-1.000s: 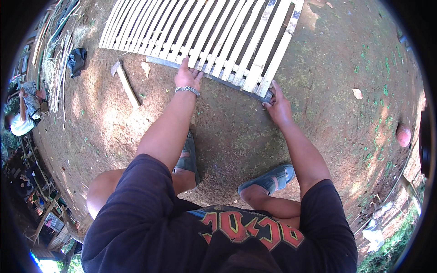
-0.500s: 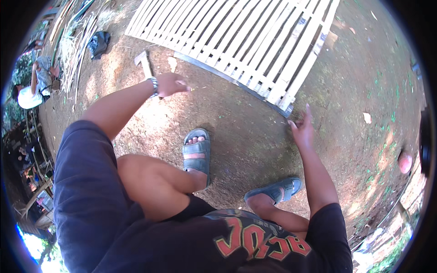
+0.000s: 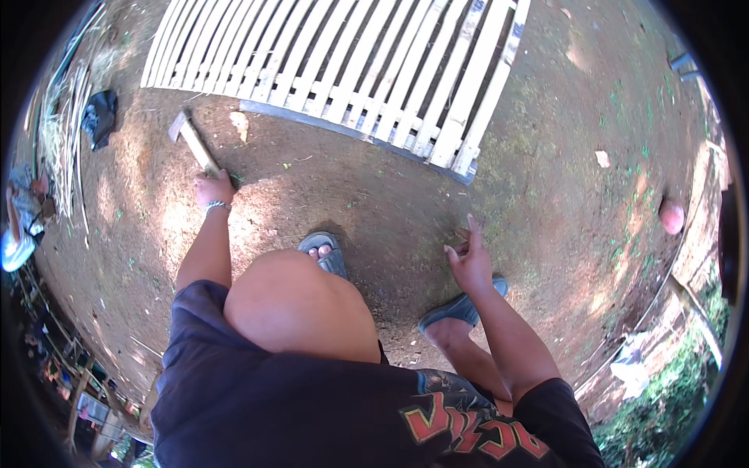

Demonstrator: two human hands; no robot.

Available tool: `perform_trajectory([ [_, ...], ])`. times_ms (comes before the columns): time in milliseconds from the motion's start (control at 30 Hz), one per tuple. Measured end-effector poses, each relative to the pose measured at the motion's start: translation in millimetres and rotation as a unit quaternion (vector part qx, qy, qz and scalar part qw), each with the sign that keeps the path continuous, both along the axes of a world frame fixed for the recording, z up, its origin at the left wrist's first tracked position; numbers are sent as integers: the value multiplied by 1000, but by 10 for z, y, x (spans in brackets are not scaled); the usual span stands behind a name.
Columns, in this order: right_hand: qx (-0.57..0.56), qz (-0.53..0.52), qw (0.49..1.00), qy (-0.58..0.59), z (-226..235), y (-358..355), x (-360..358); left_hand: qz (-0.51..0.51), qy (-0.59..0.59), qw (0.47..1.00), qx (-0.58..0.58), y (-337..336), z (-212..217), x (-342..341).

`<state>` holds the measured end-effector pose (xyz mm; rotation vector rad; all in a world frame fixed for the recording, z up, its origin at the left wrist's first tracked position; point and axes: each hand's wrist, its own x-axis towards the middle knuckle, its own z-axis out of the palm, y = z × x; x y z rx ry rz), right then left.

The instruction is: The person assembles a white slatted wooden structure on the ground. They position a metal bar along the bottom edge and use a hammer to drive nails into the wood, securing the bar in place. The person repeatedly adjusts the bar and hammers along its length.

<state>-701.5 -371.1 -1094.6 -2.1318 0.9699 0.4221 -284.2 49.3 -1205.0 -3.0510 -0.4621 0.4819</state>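
Both hands off white slat panel [image 3: 351,70], L hand [image 3: 213,188] now gripping hammer [image 3: 195,144] handle, R hand [image 3: 470,261] open, empty.

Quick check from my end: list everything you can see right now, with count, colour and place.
Slatted panel: one, whitish slats, flat on the dirt at top centre.
Hammer: one, pale wooden handle, on the ground left of the panel.
Dark cloth bundle: one, black, far left.
Thin sticks: a pile, pale, far left edge.
Dry leaf: one, tan, right.
Round pinkish thing: one, far right; kind unclear.
Sandals: two, grey-blue, on the person's feet.
Left hand: closed on the hammer's handle end.
Right hand: open, fingers spread, holding nothing, above the dirt.
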Motion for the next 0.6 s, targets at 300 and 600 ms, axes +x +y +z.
perform_trajectory([
  [300, 44, -99, 994, -27, 86, 162, 390, 79, 42, 986, -137, 78, 175, 290],
  [600, 119, -176, 975, -62, 433, 567, 513, 39, 62, 764, -641, -975, 1039, -682],
])
